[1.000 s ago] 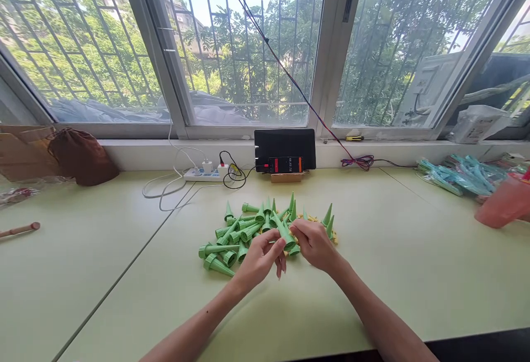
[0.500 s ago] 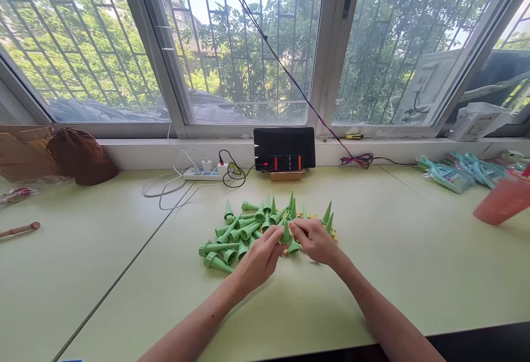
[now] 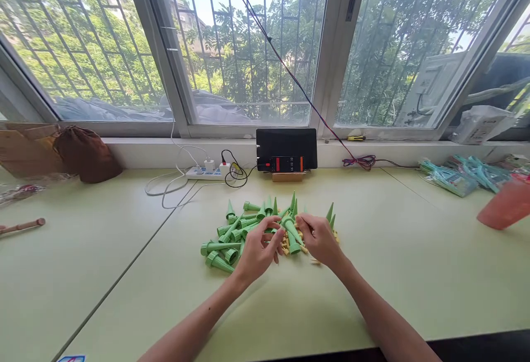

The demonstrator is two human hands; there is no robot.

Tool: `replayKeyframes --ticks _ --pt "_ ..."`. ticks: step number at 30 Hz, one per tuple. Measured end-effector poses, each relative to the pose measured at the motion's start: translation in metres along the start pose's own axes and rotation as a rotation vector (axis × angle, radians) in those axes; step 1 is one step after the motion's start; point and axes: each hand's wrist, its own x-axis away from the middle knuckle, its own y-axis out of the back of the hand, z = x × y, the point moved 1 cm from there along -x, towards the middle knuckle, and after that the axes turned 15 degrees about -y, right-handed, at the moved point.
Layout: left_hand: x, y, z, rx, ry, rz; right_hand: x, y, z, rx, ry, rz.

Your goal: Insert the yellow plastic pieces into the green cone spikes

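A green plastic cone-shaped spike [image 3: 293,230] is tilted between my hands, its point down and to the right. My left hand [image 3: 259,249] has thumb and fingertips at its wide end, apparently gripping it. My right hand [image 3: 321,240] is closed in a pinch just right of the spike; whatever lies in its fingertips is too small to make out. Another green spike [image 3: 294,247] is below the first one. Small yellow pieces [image 3: 285,245] lie loose around and under my hands. Left of them spreads a heap of green spikes [image 3: 227,246], partly hidden by my left hand.
Behind the heap, a phone [image 3: 290,163] leans against a black tablet [image 3: 285,141]. A power strip [image 3: 202,173] with cables sits at the back left. To the right are a red cup [image 3: 503,205] and teal packets [image 3: 451,177]. A wooden stick [image 3: 25,226] lies far left.
The spike between my hands has turned from point-up to point-down. My left fingers have spread somewhat, and my right hand has shifted slightly to the right.
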Motion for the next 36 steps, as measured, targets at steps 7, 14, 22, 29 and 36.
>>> replayKeyframes --ticks 7,14,22,29,36 --pt "-0.002 -0.005 -0.004 0.407 0.241 0.157 0.001 -0.003 -0.002 0.046 0.105 0.056" --pt "0.001 -0.006 -0.005 0.371 0.192 0.160 0.004 -0.004 -0.001 0.074 0.104 0.124" --pt "0.009 -0.002 0.006 -0.381 -0.215 0.166 0.003 -0.003 0.002 -0.006 -0.021 0.231" --pt "0.013 0.001 0.006 -0.510 -0.351 0.200 0.003 -0.002 0.004 -0.063 -0.061 0.239" --pt "0.000 0.000 -0.003 0.026 0.028 -0.007 0.002 0.001 0.003 -0.036 0.031 -0.002"
